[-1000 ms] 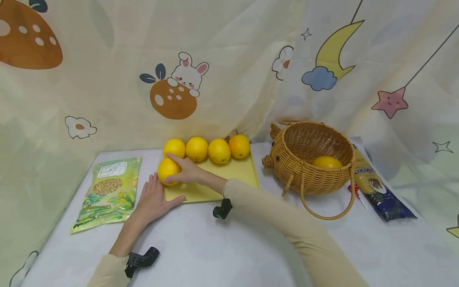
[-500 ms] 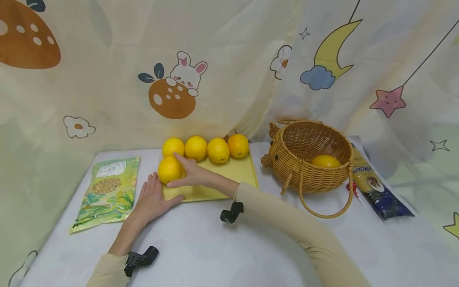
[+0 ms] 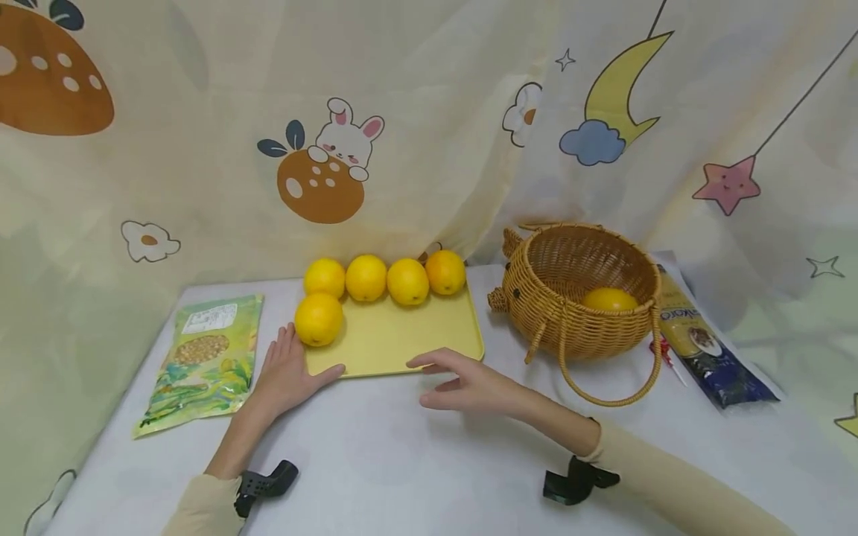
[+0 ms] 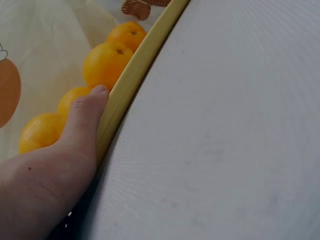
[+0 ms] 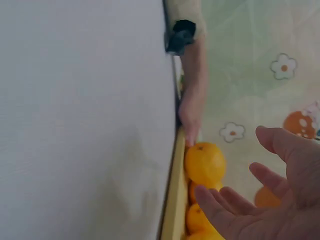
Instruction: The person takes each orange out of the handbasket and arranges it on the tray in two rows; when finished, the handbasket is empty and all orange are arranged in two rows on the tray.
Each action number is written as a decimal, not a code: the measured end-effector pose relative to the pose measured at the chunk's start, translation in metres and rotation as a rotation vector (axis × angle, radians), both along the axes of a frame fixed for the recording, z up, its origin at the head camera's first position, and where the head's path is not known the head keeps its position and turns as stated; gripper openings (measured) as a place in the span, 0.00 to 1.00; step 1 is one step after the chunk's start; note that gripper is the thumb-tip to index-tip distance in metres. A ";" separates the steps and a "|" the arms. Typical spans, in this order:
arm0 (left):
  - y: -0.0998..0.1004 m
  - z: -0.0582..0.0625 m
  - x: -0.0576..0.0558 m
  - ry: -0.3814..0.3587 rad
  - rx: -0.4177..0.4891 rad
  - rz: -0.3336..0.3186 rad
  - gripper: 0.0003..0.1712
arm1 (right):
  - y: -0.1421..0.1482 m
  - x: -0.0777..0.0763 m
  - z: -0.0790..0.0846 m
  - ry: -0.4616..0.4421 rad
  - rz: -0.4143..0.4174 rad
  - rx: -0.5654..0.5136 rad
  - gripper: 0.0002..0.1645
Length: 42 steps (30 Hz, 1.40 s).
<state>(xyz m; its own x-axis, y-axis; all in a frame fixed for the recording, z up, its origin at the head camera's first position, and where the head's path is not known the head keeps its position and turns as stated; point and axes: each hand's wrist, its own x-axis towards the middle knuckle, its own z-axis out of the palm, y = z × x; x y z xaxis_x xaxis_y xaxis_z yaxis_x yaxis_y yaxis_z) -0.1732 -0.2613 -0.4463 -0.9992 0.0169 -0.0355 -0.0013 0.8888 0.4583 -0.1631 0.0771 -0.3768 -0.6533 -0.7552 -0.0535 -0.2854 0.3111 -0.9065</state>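
Observation:
A yellow tray (image 3: 402, 335) holds several oranges. A row of them, one being the rightmost orange (image 3: 446, 272), lines its back edge, and a single orange (image 3: 318, 318) sits at the left side in front of the row. My left hand (image 3: 284, 380) rests at the tray's front left corner, fingers stretched along the left side and thumb along the front edge. Beyond the tray's front edge, my right hand (image 3: 469, 383) hovers over the table side, fingers spread loosely with nothing in them. The right wrist view shows its fingers (image 5: 215, 205) apart from the oranges.
A wicker basket (image 3: 550, 320) with an animal face stands right of the tray, an orange (image 3: 610, 299) inside and its handle hanging forward. A green-yellow bag (image 3: 201, 365) lies at left. Behind the basket's right side lie a blue-gold packet (image 3: 710, 350) and a small red-wrapped stick (image 3: 663, 350).
My right hand has let go of the front left orange and drawn back to the right and toward me. That orange has shifted slightly. My left hand stays at the tray corner.

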 end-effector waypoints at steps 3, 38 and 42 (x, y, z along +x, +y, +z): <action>0.000 -0.001 0.002 -0.003 0.005 0.005 0.72 | 0.022 0.011 0.005 -0.010 -0.025 -0.011 0.30; -0.002 -0.004 -0.003 0.000 -0.004 0.001 0.72 | 0.135 -0.101 0.132 0.211 -0.269 0.341 0.25; -0.002 -0.006 -0.002 0.011 -0.003 -0.002 0.72 | 0.162 -0.144 0.136 0.084 -0.108 0.698 0.36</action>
